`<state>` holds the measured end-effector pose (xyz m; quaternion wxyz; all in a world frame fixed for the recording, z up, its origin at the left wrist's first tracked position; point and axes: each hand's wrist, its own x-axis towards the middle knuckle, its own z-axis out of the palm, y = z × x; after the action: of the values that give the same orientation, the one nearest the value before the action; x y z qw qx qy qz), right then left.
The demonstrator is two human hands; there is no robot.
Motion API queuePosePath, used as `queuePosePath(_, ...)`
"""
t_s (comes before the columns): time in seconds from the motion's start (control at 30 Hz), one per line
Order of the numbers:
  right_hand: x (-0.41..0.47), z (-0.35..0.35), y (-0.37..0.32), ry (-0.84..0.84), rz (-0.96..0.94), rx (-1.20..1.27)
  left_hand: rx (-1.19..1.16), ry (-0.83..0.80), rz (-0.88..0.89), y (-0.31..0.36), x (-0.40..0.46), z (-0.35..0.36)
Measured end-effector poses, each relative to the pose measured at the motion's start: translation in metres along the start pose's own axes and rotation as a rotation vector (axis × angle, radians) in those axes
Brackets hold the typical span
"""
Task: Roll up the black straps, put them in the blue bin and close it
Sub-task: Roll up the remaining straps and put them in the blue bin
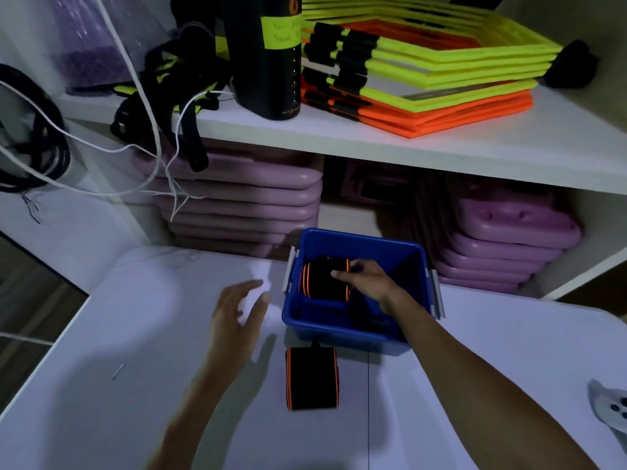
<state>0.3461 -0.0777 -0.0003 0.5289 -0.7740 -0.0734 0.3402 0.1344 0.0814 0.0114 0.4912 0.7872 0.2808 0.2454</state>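
Observation:
The blue bin [342, 329] stands open on the white table, with grey latches on both sides. My right hand [368, 281] reaches into it and grips a rolled black strap with orange edges [322, 278], held just above the bin's inside. A second black strap with orange edges [312, 378] lies flat on the table right in front of the bin. My left hand [237, 313] hovers over the table left of the bin, fingers spread, holding nothing. No lid for the bin is in view.
A white shelf [373, 140] above holds stacked yellow and orange hexagon frames [424, 69], a black cylinder [268, 56] and tangled black straps [176, 83]. Purple pads [244, 195] fill the space below. White cords [101, 147] hang at the left. A grey controller [610, 408] lies at the table's right edge.

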Motion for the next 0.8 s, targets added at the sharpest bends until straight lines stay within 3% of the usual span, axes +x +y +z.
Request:
queuePosePath(0.17, 0.026, 0.007, 0.01, 0.057, 0.165, 0.02, -0.011, -0.097, -0.121, -0.039, -0.032, -0.001)
queuePosePath(0.3, 0.029, 0.012, 0.01, 0.121, 0.121, -0.099, 0.018, -0.14, -0.16, -0.048, -0.044, 0.003)
queuePosePath(0.6, 0.012, 0.015, 0.021, 0.182, 0.109, -0.087, -0.032, -0.158, -0.199, -0.049, -0.078, 0.004)
queuePosePath(0.8, -0.001, 0.013, 0.013, 0.04, 0.072, -0.157, -0.053, -0.155, -0.206, -0.05, -0.094, 0.001)
